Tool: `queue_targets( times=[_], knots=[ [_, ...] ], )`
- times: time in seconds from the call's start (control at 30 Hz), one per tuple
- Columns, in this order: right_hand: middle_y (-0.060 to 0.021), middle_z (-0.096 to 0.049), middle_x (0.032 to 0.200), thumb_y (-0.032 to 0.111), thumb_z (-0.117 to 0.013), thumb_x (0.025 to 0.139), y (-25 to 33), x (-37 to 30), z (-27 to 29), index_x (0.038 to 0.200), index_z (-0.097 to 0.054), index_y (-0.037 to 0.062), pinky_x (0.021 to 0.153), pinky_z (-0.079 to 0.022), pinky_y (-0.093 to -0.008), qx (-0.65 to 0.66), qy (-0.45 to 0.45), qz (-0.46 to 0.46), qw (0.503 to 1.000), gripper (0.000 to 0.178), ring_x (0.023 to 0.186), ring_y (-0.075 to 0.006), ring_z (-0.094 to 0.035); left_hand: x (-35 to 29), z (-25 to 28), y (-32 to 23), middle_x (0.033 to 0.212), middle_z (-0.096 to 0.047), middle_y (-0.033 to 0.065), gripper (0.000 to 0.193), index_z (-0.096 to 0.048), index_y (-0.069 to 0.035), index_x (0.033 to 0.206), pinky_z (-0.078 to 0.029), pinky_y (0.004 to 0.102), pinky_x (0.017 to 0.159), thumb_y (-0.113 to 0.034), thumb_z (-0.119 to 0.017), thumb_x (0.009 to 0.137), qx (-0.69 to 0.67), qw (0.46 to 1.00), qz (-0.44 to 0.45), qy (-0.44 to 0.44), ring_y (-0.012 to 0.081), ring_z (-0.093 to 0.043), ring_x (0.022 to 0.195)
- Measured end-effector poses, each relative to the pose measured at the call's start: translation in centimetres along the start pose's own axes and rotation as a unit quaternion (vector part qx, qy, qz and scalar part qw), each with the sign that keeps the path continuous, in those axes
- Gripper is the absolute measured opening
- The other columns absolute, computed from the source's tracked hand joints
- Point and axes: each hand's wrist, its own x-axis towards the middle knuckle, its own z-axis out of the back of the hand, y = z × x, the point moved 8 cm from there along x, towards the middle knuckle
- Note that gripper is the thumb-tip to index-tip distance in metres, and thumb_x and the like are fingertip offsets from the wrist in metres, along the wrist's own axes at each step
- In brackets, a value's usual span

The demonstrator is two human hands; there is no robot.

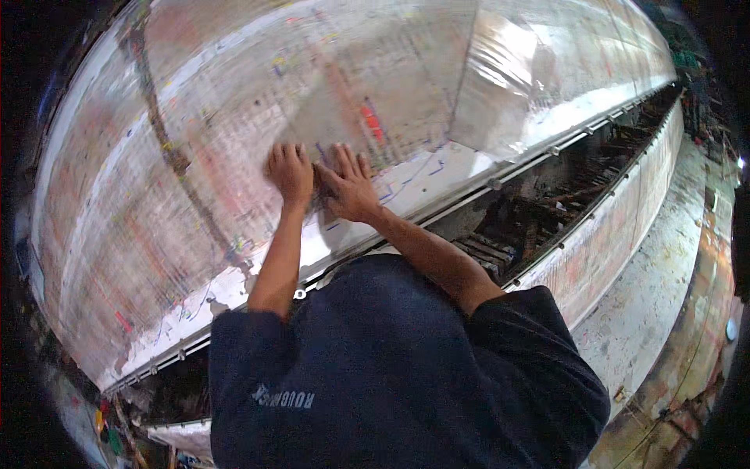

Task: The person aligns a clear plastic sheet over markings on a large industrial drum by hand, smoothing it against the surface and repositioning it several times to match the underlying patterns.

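My left hand (291, 173) rests on a broad, worn, pale tabletop (226, 133), palm down, its fingers slightly bent and their tips on the surface. Close beside it, my right hand (351, 184) lies palm down with its fingers spread and its thumb toward the left hand. A narrow dark gap shows between the two hands; whether anything small lies there cannot be made out. Beyond the right hand is a bright red mark (371, 122) on the tabletop. Coloured lines and stains cover the surface around both hands.
A shiny, clear plastic-like sheet (500, 78) lies at the upper right. A bolted metal rail (496, 183) follows the near edge. Past it, a dark trough (539, 223) holds slats and debris, bounded by a pale side panel (617, 207). A brown seam (168, 144) crosses the tabletop at left.
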Motion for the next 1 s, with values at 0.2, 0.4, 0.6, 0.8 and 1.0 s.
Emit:
queue_targets(
  times=[0.2, 0.4, 0.6, 0.8, 1.0],
  knots=[
    [-0.02, -0.061, 0.129, 0.005, -0.068, 0.078, -8.1, -0.7, 4.6, 0.119, -0.066, 0.0107, 0.103, -0.044, -0.0449, 0.268, -0.113, -0.01, 0.957, 0.042, 0.123, -0.0364, -0.056, -10.6, 2.5, -6.8, 0.105, -0.055, 0.0165, 0.022, -0.063, -0.005, 0.099, -0.041, 0.0516, 0.085, -0.024, -0.062, 0.089, -0.033, 0.999, -0.006, 0.021, 0.0386, -0.053, 0.101],
    [-0.0148, -0.072, 0.1, 0.007, -0.062, 0.083, -24.6, -5.7, 17.2, 0.106, -0.071, 0.0058, 0.084, -0.053, -0.0395, 0.128, -0.248, -0.239, 0.93, 0.025, 0.094, -0.0319, -0.069, -8.5, -3.9, -15.6, 0.084, -0.061, 0.0152, 0.014, -0.06, -0.003, 0.092, -0.048, 0.0435, 0.074, -0.016, -0.064, 0.086, -0.227, 0.966, 0.05, 0.111, 0.0346, -0.061, 0.08],
    [-0.0176, -0.069, 0.1, 0.013, -0.066, 0.08, -40.8, -8.7, 26.7, 0.108, -0.07, 0.0057, 0.084, -0.052, -0.0448, 0.064, -0.282, -0.255, 0.923, 0.029, 0.095, -0.0392, -0.065, 2.2, -13.7, -38.1, 0.092, -0.062, 0.019, 0.022, -0.059, 0.0, 0.098, -0.048, 0.0466, 0.079, -0.015, -0.068, 0.085, -0.264, 0.944, -0.073, 0.185, 0.0386, -0.061, 0.091],
    [-0.0141, -0.057, 0.106, 0.011, -0.066, 0.08, -42.9, -7.9, 28.5, 0.118, -0.067, 0.013, 0.083, -0.049, -0.0465, -0.062, -0.201, -0.147, 0.966, 0.038, 0.101, -0.0369, -0.056, 5.5, -22.1, -45.0, 0.131, -0.045, 0.0278, 0.058, -0.045, 0.003, 0.123, -0.044, 0.0536, 0.097, -0.019, -0.076, 0.079, 0.006, 0.994, -0.072, 0.077, 0.0462, -0.044, 0.124],
    [-0.0144, -0.053, 0.107, 0.01, -0.067, 0.075, -43.6, -9.1, 29.3, 0.118, -0.062, 0.011, 0.08, -0.048, -0.0482, -0.022, -0.217, -0.136, 0.967, 0.043, 0.103, -0.0368, -0.053, 5.5, -22.9, -45.4, 0.122, -0.055, 0.0214, 0.058, -0.048, -0.003, 0.129, -0.042, 0.0544, 0.097, -0.017, -0.074, 0.078, -0.031, 0.984, 0.069, 0.16, 0.0404, -0.055, 0.112]
  ],
)
